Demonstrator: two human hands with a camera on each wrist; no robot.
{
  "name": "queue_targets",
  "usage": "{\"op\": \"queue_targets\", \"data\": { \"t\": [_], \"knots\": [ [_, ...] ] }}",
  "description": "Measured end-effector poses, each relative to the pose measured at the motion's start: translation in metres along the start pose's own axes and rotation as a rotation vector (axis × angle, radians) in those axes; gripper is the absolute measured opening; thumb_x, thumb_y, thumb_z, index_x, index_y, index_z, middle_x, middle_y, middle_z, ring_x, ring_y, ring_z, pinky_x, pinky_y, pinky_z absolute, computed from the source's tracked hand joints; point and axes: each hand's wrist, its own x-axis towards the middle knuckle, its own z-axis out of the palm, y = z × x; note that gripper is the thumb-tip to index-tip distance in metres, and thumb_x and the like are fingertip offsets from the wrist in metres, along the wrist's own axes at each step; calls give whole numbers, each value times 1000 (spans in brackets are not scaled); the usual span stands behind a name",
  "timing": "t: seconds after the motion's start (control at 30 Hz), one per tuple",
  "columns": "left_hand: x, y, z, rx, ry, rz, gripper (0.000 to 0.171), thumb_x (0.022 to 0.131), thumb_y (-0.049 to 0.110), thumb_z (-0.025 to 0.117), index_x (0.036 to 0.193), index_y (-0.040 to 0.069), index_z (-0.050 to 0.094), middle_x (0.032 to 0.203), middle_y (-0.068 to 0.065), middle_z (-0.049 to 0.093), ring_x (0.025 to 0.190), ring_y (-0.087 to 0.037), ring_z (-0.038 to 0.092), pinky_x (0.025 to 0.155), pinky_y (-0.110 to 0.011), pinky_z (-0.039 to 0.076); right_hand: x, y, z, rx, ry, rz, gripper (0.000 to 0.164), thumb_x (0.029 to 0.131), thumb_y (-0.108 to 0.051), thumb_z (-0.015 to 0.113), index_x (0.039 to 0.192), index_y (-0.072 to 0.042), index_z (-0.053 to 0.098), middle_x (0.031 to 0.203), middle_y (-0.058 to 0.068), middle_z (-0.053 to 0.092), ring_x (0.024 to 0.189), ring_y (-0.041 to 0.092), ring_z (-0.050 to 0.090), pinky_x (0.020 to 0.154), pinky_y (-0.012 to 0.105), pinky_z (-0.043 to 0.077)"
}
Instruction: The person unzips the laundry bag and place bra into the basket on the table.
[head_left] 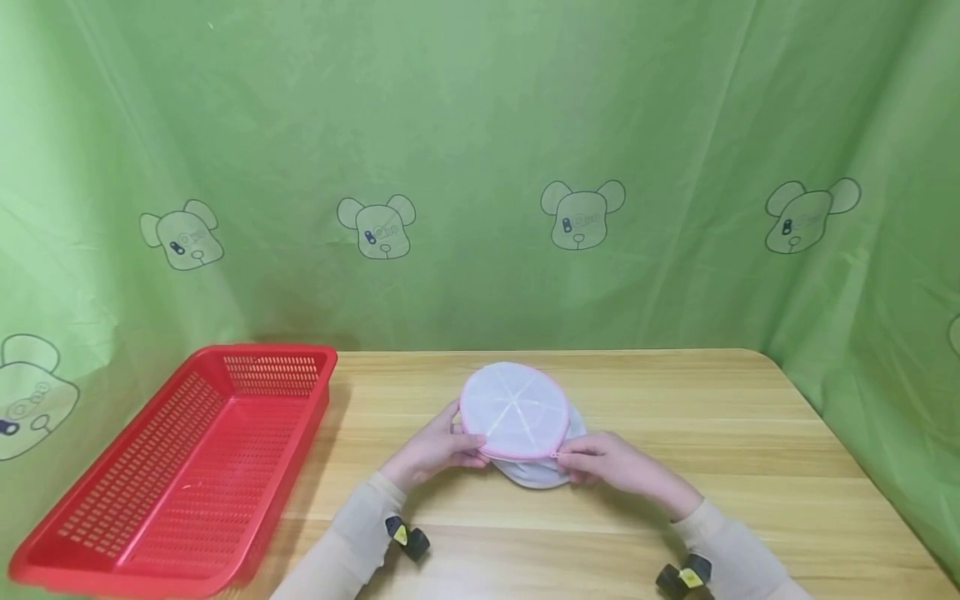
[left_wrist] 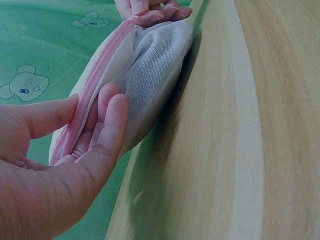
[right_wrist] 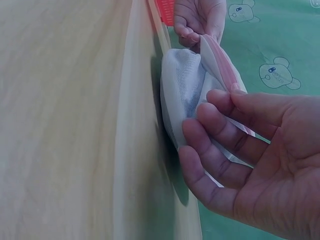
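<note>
A round whitish mesh laundry bag with a pink zipper rim is held a little above the table, its soft side wall sagging below the lid. My left hand grips the rim at the left, thumb on the pink zipper tape and fingers curled beneath it. At the front right of the rim my right hand pinches the edge by the zipper pull between thumb and forefinger. Its other fingers curl loosely beside the mesh wall. The zipper pull itself is mostly hidden by the fingertips.
To the left on the wooden table stands a red perforated plastic basket, its long side running front to back. A green curtain printed with bear heads hangs behind the table and along both sides.
</note>
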Motion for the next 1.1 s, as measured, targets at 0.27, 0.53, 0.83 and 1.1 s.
{"op": "queue_targets", "data": {
  "t": [0.27, 0.53, 0.83, 1.1],
  "knots": [
    [-1, 0, -1, 20, -12, 9, 81, 91, -2, 58, 156, 11, 11, 93, -16, 70, 76, -19, 70, 82, -39, 62, 0, 0, -2, -8, 10, -2, 26, 98, -23, 55, 98, -3, 70, 81, 10, 66, 75, 9, 61, 70, 29, 59],
    [-1, 2, -2, 18, -5, 16, 82, 90, -2, 59, 156, 11, 11, 94, -16, 70, 76, -20, 70, 80, -39, 62, 0, 1, -8, 5, 23, -6, 26, 99, -21, 53, 97, -1, 69, 82, 11, 67, 75, 11, 60, 69, 31, 59],
    [-2, 3, -3, 27, -12, 14, 83, 91, -1, 58, 156, 11, 10, 97, -18, 70, 77, -19, 70, 81, -38, 62, -1, 3, -11, -34, 34, 7, 26, 99, -24, 53, 95, -4, 69, 80, 11, 66, 74, 14, 61, 68, 30, 58],
    [-2, 2, -3, 32, -10, 15, 82, 91, -2, 58, 156, 11, 10, 95, -16, 70, 77, -20, 70, 80, -38, 62, 0, 5, -13, -34, 47, 17, 27, 99, -25, 54, 95, -3, 69, 81, 13, 65, 74, 15, 61, 69, 30, 58]
  ]
}}
